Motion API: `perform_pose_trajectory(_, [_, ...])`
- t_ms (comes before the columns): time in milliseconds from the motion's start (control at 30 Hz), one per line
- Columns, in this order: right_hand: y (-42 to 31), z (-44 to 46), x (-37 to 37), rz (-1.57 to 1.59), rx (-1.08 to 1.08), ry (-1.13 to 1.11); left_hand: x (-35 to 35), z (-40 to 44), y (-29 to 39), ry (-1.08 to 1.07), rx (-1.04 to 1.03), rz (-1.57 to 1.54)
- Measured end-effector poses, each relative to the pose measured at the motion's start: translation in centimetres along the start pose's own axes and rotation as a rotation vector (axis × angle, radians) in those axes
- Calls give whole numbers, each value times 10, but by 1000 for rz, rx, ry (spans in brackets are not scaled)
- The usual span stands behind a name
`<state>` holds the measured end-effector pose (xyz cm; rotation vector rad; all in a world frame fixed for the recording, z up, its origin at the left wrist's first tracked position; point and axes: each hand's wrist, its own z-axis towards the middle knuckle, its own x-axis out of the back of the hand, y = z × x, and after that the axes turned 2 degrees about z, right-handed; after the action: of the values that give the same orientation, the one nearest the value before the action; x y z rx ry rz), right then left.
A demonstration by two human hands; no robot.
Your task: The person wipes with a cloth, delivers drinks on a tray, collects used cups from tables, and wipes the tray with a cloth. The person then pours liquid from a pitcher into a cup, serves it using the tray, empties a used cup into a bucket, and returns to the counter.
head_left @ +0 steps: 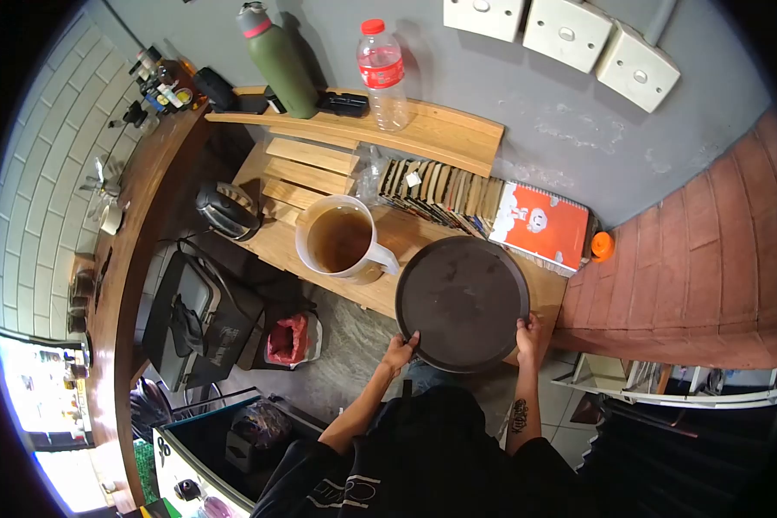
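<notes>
A round dark brown tray is held level between my two hands, over the front edge of the wooden bench. My left hand grips its near left rim, thumb on top. On the right rim, my right hand is closed the same way, its fingers partly hidden underneath. The tray's surface carries a few faint marks and nothing stands on it. Just left of the tray, a large white-handled pitcher holding brown liquid rests on the bench.
Behind the pitcher stand a row of books and an orange notebook. A shelf bears a green flask and a plastic bottle. Left are a black kettle, a black bag and a red-lined bin.
</notes>
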<state>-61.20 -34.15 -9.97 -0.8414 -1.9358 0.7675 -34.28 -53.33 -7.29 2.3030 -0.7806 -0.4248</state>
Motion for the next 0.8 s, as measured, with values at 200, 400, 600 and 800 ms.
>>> perform_pose_trajectory(200, [7, 39, -9, 96, 3, -272, 25, -50, 32, -54, -263, 155])
perform_pose_trajectory(400, [-35, 7, -34, -210, 65, -321, 64, -93, 14, -27, -148, 63])
perform_pose_trajectory(600, [-79, -47, -60, -428, 170, -610, 85, -145, -44, 104, -103, -254])
perform_pose_trajectory(800, [-94, -147, -105, -472, 433, -588, 104, -247, -76, 371, -51, -429])
